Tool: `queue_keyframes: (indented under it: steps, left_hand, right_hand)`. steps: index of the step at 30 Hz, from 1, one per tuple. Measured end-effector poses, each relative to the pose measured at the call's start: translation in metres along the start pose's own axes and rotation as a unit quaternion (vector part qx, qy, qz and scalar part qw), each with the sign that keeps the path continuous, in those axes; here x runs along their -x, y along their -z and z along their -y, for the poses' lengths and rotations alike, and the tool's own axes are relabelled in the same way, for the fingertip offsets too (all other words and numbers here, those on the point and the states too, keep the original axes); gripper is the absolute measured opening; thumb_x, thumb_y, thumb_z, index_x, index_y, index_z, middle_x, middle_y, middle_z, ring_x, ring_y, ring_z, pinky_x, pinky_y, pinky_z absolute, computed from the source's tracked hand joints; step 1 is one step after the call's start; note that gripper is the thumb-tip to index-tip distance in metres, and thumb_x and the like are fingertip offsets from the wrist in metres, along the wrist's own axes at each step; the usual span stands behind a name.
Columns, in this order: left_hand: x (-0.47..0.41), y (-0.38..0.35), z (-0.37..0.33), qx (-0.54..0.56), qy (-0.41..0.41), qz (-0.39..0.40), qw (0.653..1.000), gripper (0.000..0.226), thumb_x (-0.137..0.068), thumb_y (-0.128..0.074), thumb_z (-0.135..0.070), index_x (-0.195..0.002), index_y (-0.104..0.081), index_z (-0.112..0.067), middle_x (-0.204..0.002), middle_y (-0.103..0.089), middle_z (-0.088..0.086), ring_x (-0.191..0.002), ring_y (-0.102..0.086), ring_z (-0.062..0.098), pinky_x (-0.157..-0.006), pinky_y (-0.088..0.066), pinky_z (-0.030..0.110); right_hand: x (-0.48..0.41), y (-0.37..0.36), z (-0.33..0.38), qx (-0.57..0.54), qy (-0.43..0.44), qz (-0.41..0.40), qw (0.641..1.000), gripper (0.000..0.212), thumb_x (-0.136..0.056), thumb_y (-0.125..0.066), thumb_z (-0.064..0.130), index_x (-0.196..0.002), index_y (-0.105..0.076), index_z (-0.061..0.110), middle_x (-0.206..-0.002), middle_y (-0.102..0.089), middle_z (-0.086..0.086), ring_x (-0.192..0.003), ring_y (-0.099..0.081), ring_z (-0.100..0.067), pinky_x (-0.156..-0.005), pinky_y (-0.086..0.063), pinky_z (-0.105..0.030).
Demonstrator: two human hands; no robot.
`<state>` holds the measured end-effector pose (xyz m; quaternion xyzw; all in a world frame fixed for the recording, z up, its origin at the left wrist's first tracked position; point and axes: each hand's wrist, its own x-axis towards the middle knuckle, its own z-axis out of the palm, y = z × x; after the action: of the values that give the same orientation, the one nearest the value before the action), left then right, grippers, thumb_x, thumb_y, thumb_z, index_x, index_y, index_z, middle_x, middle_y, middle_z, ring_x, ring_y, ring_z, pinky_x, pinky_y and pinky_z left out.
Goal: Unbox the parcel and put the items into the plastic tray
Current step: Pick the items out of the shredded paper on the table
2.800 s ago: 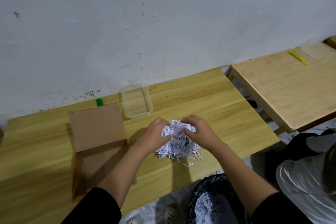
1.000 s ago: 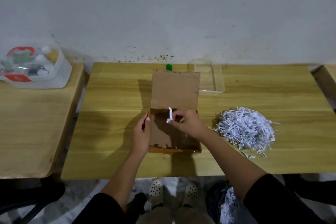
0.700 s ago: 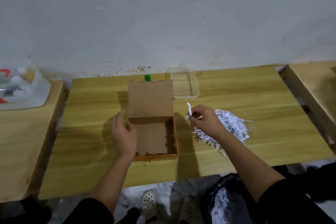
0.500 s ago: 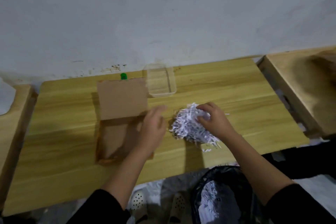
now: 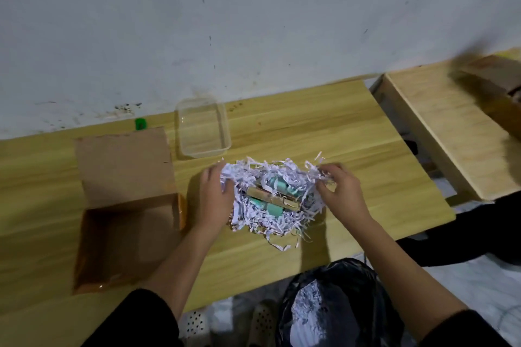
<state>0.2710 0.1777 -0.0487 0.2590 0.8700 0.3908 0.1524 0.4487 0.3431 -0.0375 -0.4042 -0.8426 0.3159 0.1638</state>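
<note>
Slantwise, the wooden item (image 5: 271, 197) lies left-to-right in shredded paper (image 5: 277, 220).

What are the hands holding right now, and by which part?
The right hand pinches the shredded paper at its right edge. The left hand touches the paper's left edge; whether it grips cannot be told. The teal items inside are untouched.

Box (image 5: 124, 222) left of shredded paper (image 5: 270, 200); tray (image 5: 225, 132) behind paper.
</note>
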Motion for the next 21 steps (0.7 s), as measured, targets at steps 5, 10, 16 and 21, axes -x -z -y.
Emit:
queue_keyframes:
  steps: [5, 10, 16, 21]
  left_hand:
    - [0.017, -0.008, -0.016, -0.019, -0.187, 0.089, 0.978, 0.037, -0.092, -0.047, -0.003, -0.126, -0.055, -0.014, -0.134, -0.049, 0.008, -0.128, -0.042, 0.019, -0.107, -0.033, 0.027]
    - [0.013, -0.018, 0.006, -0.126, -0.161, 0.248, 0.947, 0.054, -0.096, -0.036, -0.045, -0.146, -0.021, -0.032, -0.156, -0.017, -0.012, -0.144, -0.010, 0.009, -0.117, -0.015, 0.037]
    - [0.012, -0.009, 0.030, -0.139, -0.119, 0.253, 0.950, 0.090, -0.080, -0.055, -0.060, -0.149, -0.007, -0.029, -0.157, -0.008, -0.011, -0.145, -0.006, 0.009, -0.117, -0.012, 0.033]
    - [0.015, -0.015, 0.045, -0.237, -0.130, 0.225, 0.936, 0.111, -0.063, -0.023, -0.088, -0.150, -0.001, -0.020, -0.159, 0.004, -0.006, -0.146, 0.008, 0.012, -0.120, -0.001, 0.034]
  right_hand:
    - [0.005, -0.030, 0.030, 0.039, 0.167, 0.071, 0.983, 0.018, -0.080, -0.060, 0.006, -0.098, -0.062, 0.007, -0.100, -0.058, -0.009, -0.092, -0.052, -0.021, -0.078, -0.043, -0.030]
    - [0.001, -0.037, 0.006, 0.038, 0.099, 0.117, 0.988, 0.017, -0.084, -0.056, 0.005, -0.097, -0.066, 0.006, -0.096, -0.063, -0.011, -0.088, -0.056, -0.023, -0.078, -0.049, -0.035]
    - [0.004, -0.018, 0.010, 0.054, 0.086, 0.018, 0.995, 0.016, -0.080, -0.061, 0.002, -0.096, -0.066, 0.004, -0.096, -0.063, -0.014, -0.092, -0.057, -0.026, -0.077, -0.036, -0.021]
    - [0.003, -0.048, 0.055, 0.036, 0.187, 0.146, 0.971, 0.018, -0.080, -0.063, 0.012, -0.097, -0.064, 0.006, -0.095, -0.061, -0.011, -0.091, -0.056, -0.025, -0.077, -0.047, -0.031]
